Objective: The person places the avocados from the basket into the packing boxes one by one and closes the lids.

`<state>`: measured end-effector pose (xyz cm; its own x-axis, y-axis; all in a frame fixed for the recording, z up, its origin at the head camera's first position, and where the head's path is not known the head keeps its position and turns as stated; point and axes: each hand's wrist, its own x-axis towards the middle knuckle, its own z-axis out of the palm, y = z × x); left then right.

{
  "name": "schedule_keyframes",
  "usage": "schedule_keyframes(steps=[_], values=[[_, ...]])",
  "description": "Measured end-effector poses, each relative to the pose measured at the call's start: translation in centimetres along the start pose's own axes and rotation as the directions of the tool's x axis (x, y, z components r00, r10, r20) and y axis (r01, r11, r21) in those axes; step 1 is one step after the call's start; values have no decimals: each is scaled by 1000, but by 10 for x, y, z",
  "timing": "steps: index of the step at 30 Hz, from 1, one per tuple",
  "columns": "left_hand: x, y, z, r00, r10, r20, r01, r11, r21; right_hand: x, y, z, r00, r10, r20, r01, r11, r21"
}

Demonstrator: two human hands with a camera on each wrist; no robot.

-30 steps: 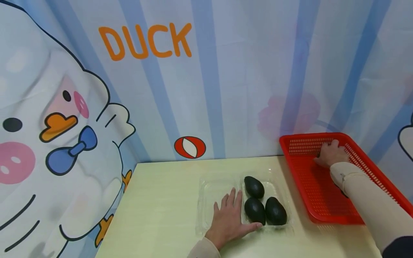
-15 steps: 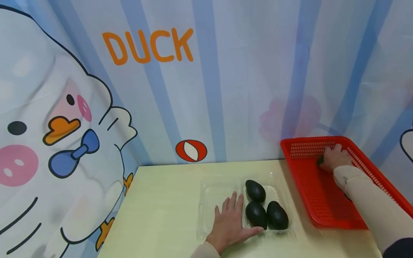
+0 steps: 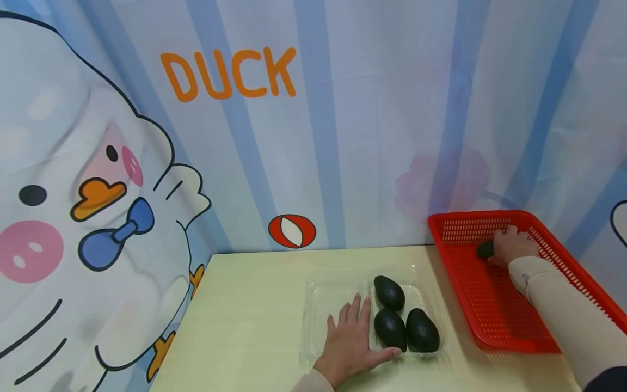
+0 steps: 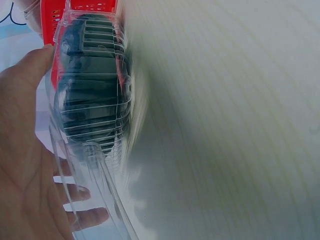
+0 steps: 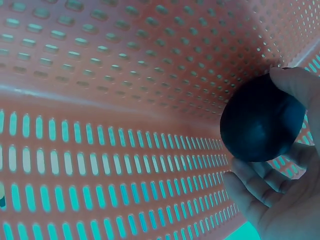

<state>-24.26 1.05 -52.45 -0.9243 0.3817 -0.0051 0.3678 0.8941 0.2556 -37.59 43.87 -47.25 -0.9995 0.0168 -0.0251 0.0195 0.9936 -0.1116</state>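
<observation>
A clear plastic clamshell box (image 3: 313, 316) lies opened out on the table. Its right half holds three dark avocados, one at the back (image 3: 389, 293), one at front left (image 3: 390, 329) and one at front right (image 3: 423, 331). My left hand (image 3: 346, 342) rests over the box's middle and front edge, fingers spread and straight, thumb tip beside the front left avocado. In the left wrist view the fingers (image 4: 87, 217) show through the clear plastic. Inside the red basket, my right hand (image 3: 514, 247) grips another dark avocado (image 5: 262, 120) between thumb and fingers, near the basket's back wall.
The red slotted basket (image 3: 514, 344) stands right of the box, its raised walls around my right hand. A pale wood-look table (image 3: 245, 305) runs to the left. Behind it hangs a blue striped curtain (image 3: 362, 136) with a printed duck.
In the basket, the right hand has closed around an avocado and moved slightly right, and more of the avocado shows. The left hand keeps its place on the box. The head view has tilted slightly.
</observation>
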Motion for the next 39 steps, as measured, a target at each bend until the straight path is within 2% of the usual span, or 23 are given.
schedule_keyframes(steps=[9,14,25,33,39], values=[[0,-1,-1,1000,-1,11,2,1000,-6,1,-1,5,991,-48,127,48,999,1],[-1,0,0,1000,7,10,-7,1000,-10,-2,-2,7,982,-92,164,90,996,22],[0,0,0,1000,9,8,-9,1000,-8,-6,-12,0,963,-72,259,64,997,41],[-2,-3,0,1000,26,-8,-26,1000,-8,-7,-21,-8,963,-106,249,89,993,79],[-2,-2,-1,999,29,-14,-29,1000,-12,-11,-31,-20,969,-133,210,113,988,102]])
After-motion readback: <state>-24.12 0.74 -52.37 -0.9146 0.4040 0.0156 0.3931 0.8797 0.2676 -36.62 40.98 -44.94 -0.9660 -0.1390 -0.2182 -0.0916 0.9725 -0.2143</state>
